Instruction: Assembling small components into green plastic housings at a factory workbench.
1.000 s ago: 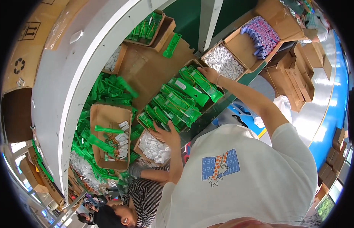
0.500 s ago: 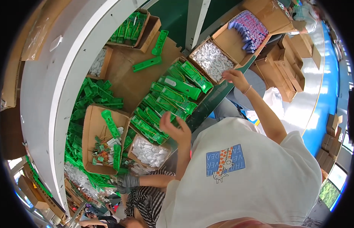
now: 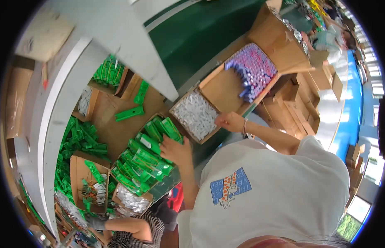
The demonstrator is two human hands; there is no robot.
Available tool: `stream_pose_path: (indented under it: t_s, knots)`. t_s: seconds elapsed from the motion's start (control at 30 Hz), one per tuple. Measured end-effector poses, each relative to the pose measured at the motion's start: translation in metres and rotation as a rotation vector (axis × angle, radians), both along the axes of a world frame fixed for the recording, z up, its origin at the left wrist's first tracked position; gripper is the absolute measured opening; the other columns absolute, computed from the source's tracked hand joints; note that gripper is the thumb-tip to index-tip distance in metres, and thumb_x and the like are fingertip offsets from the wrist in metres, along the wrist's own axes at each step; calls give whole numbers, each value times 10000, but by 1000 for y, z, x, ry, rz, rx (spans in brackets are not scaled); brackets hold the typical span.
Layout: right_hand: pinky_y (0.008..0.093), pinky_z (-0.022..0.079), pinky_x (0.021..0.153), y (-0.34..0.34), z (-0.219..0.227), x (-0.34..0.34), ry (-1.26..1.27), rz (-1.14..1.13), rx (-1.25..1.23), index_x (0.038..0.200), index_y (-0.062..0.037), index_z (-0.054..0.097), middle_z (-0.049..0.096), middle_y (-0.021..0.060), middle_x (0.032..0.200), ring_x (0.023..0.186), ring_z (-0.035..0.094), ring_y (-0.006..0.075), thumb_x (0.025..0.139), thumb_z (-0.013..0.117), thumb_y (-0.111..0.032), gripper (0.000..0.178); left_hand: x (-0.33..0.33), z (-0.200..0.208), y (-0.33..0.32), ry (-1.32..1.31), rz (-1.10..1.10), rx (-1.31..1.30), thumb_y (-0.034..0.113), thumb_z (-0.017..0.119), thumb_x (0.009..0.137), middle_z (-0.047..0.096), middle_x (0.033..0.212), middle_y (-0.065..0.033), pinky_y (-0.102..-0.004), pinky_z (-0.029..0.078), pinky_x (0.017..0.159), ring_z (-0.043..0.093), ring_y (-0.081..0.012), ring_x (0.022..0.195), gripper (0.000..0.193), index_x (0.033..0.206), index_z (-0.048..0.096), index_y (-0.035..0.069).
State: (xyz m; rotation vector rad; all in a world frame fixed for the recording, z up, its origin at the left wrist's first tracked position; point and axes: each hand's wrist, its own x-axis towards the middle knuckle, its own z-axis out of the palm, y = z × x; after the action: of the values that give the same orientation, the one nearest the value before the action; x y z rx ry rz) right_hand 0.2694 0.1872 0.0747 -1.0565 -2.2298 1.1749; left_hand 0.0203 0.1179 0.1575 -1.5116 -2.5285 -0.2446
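My left hand reaches over the right end of a box of green plastic casings. Its thumb stands apart from the fingers, which rest on or just above the casings. At the right edge of a carton of small white plastic parts is my right hand, its fingers curled together. Whether a small part sits in them is hidden. Thin yellowish wires run along several casings in the box.
Beyond the white parts stands a carton of purple cylinders. Two loose green casings lie on cardboard. A box of wired parts and a pile of green casings are at left. A grey metal beam crosses above. A co-worker's arm reaches in lower left.
The view has turned, shifting the boxes leftward. My left hand has come down onto the casings' right end. My right hand has curled its fingers beside the white parts.
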Motion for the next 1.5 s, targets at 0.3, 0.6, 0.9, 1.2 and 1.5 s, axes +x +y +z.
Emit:
stream_pose_path:
  t_s: [0.3,0.6,0.9,1.2,1.5]
  knots:
    - [356,511,782,-24,-10,14,225,139,-133,991,-50,658,669,159,929,875,654,316,894,571,-89,136,-8,-23,-60,63,131,170,326,706,655,529,1060,-181,-486,370,832,509,-347,1011,575,1121,534,36]
    - [318,545,722,-12,-20,18,123,-10,-44,975,-13,659,690,135,882,815,684,226,877,595,-45,122,6,6,-47,-53,89,329,326,685,723,546,1003,-153,-472,377,817,522,-342,967,678,1289,445,40]
    - [251,487,749,83,83,-179,377,198,-576,1113,-85,615,642,-2,1000,890,607,108,926,609,-253,252,-64,-10,-57,-96,334,441,315,674,768,503,1077,-165,-495,382,823,470,-364,996,717,1370,382,56]
    - [405,493,878,261,32,-358,124,-842,-324,1150,3,620,621,173,1212,1068,614,323,831,604,-464,565,-12,-9,-113,-341,387,633,166,651,841,454,1255,-212,-497,300,978,417,-381,1113,603,1360,389,6]
    - [458,451,639,316,4,-301,108,-841,65,992,-34,687,644,97,862,683,545,226,835,662,-376,377,5,-54,-183,-1128,898,1296,40,556,862,495,1162,-94,-354,461,811,502,-196,1016,294,1141,468,67]
